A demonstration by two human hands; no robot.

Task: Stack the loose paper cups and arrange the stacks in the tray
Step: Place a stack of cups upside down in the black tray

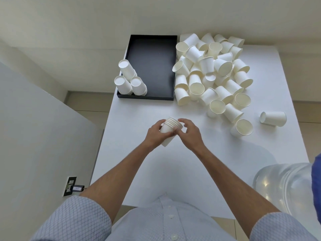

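Above the white table (132, 164) I hold a tilted stack of white paper cups (171, 126), rims pointing up and to the right. My left hand (157, 133) grips the stack's lower part. My right hand (188, 132) pinches the rims at its upper end. A black tray (171, 70) lies at the back of the table. Three upside-down cup stacks (129, 80) stand in its near left corner. A big pile of loose cups (213, 73) lies right of the tray.
One cup (273, 118) lies on its side apart from the pile, near the table's right edge. A clear plastic water jug (284, 186) sits at the near right corner. A wall socket (70, 186) shows on the grey wall at the left.
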